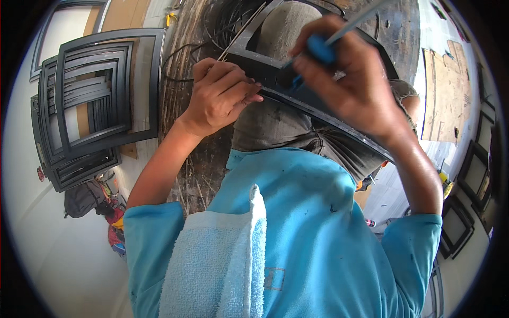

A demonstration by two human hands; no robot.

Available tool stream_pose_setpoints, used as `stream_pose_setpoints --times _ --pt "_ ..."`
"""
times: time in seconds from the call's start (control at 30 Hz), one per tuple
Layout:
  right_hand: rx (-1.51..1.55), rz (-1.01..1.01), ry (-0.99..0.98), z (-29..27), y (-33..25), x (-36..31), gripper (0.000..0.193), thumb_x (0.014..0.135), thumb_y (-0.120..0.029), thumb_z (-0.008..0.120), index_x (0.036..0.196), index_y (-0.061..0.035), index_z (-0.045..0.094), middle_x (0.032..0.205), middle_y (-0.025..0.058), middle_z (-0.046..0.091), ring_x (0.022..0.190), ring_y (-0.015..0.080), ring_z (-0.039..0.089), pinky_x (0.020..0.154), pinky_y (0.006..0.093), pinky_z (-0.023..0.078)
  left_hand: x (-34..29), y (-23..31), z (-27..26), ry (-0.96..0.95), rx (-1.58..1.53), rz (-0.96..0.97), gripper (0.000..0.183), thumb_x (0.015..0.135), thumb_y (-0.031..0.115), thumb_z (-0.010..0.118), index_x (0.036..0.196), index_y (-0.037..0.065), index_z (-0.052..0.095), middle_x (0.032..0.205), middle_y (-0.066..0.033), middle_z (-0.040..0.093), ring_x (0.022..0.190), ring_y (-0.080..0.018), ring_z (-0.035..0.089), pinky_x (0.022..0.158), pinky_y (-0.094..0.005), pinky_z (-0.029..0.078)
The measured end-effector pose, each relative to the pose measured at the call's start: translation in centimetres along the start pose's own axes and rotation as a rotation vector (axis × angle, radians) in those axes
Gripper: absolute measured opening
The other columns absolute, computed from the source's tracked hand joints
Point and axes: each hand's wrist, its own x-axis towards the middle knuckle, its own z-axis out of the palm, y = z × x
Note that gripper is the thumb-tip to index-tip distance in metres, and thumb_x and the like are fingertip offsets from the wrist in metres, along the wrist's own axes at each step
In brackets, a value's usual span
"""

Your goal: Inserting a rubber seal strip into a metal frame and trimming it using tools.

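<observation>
Several black frames (98, 100) lean stacked against the pale wall at the upper left of the frame, and more dark frames (469, 201) stand along the right edge, with a brown board (448, 95) above them. Between us and the floor, our blue shirt (313, 238) and a light blue towel (222, 259) over the shoulder fill the lower half and block much of the view below. At upper centre a black frame piece (318, 103) runs slantwise across our grey-trousered lap (275, 124). Our left hand (220, 95) is curled, fingertips pressed to the edge of the frame piece, pinching a thin metal rod (241, 32) that rises toward the top. Our right hand (344, 79) is clenched round a blue-handled tool (321, 50), its tip hidden behind the fingers where it meets the frame piece. Loose black wires (222, 21) lie on the dark floor beyond, hard to make out. A bundle of bags (95, 204) sits at lower left.
</observation>
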Motion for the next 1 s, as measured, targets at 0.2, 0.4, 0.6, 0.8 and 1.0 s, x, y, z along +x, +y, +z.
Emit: stream_pose_setpoints --times 0.2,0.4,0.6,0.8,1.0 --pt "-0.058 -0.006 0.017 1.0 1.8 -0.2 0.022 0.094 -0.012 0.071 0.108 -0.003 0.057 0.079 0.0091 0.06 0.071 0.0148 0.057 0.066 0.0325 0.05 1.6 0.3 -1.1 -0.12 -0.146 -0.117 0.013 0.078 0.021 0.082 0.086 0.014 0.075 0.083 0.004 0.067 0.095 -0.0179 0.061 0.094 -0.0386 0.036" --pt "0.17 0.099 0.08 -3.0 -1.0 1.1 0.026 0.102 -0.016 0.065 0.122 -0.0036 0.054 0.102 0.0089 0.071 0.076 0.0063 0.062 0.064 0.0212 0.049 4.5 1.2 -3.4 -0.323 -0.121 -0.097 0.009 0.081 0.011 0.077 0.088 0.01 0.072 0.09 0.0008 0.068 0.092 -0.023 0.061 0.091 -0.0394 0.04" --pt "0.106 -0.079 0.219 -2.2 0.3 -0.1 0.022 0.104 -0.019 0.059 0.121 -0.0054 0.059 0.101 0.0097 0.074 0.071 0.006 0.06 0.061 0.0209 0.048 3.8 0.8 -2.8 -0.342 -0.187 0.011 0.011 0.082 0.005 0.072 0.091 0.004 0.068 0.093 -0.0057 0.064 0.09 -0.0267 0.062 0.081 -0.0386 0.048" --pt "0.111 0.113 0.071 -1.2 -0.7 0.2 0.019 0.101 -0.012 0.066 0.116 -0.0036 0.058 0.105 0.0081 0.068 0.093 0.0121 0.064 0.08 0.0259 0.053 4.1 0.7 -3.5 -0.407 -0.182 -0.041 0.017 0.077 0.0 0.069 0.094 0.001 0.067 0.096 -0.0096 0.065 0.089 -0.0303 0.063 0.079 -0.0412 0.051" --pt "-0.049 0.092 -0.144 1.6 1.0 -0.7 0.026 0.095 -0.011 0.071 0.113 -0.0024 0.055 0.084 0.0148 0.064 0.075 0.0133 0.063 0.068 0.0323 0.051 3.8 1.4 -3.2 -0.371 -0.168 -0.145 0.017 0.08 0.0 0.068 0.097 0.0 0.067 0.097 -0.0117 0.064 0.09 -0.034 0.065 0.078 -0.0437 0.052"
